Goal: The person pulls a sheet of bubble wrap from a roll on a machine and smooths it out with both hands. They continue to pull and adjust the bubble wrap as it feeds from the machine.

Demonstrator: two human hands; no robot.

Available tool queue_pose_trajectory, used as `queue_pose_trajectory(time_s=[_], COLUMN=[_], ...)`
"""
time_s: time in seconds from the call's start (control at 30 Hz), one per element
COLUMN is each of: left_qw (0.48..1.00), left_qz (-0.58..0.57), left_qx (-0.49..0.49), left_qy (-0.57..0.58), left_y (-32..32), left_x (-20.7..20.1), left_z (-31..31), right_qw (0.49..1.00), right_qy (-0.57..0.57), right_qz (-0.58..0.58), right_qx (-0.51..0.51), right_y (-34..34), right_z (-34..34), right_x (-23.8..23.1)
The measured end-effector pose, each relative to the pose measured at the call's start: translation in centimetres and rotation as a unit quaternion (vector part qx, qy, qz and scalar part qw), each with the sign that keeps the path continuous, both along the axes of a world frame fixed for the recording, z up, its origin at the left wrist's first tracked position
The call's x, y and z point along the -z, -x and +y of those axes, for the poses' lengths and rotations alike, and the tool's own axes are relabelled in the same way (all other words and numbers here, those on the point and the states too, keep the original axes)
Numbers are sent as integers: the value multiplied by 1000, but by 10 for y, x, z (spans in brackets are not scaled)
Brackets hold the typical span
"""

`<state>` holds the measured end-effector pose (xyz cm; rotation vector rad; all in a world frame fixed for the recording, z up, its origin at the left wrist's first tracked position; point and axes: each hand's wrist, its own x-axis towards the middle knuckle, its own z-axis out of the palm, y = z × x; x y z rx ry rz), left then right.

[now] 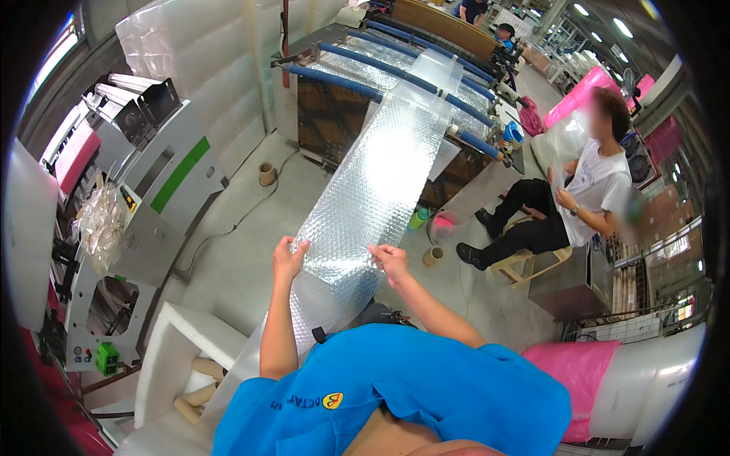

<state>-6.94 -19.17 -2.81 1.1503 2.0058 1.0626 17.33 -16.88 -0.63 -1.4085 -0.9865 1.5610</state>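
Observation:
A long strip of silvery clear bubble wrap (376,167) slopes from the machine's blue rollers (411,76) down toward my body. Its left edge is pinched in my left hand (289,260), thumb on top. Opposite it, my right hand (390,263) is closed on the right edge, fingers bent. Between the two hands the sheet shows a crosswise fold or edge, bright with glare. More of the film runs below my hands, past my left forearm, toward the lower left.
A seated person (597,175) is on a wooden stool (532,262) at the right, holding clear film. Cardboard tubes (267,174) and a cable lie on the floor. A grey machine (163,167) stands left, a white foam bin (194,334) lower left, pink and clear rolls (570,372) lower right.

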Motion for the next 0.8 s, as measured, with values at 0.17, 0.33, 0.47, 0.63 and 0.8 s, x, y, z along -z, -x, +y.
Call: queue_pose_trajectory(time_s=[0.17,0.33,0.47,0.63,0.8], left_qw=[1000,995,984,971,952], left_qz=[8,51,47,71,86], left_qx=[23,52,74,80,110], left_qy=[14,70,155,215,274], left_y=[-7,-11,-9,-9,-29], left_x=[33,73,77,112,112], left_z=[4,10,21,24,39], right_qw=[997,987,985,983,973], right_qy=[-32,-19,17,76,134], right_qz=[-64,-161,-174,-161,-183], right_qx=[7,7,-9,-51,-41], right_y=[-9,-19,-18,-22,-41], right_z=[-1,12,19,31,41], right_x=[27,83,95,116,161])
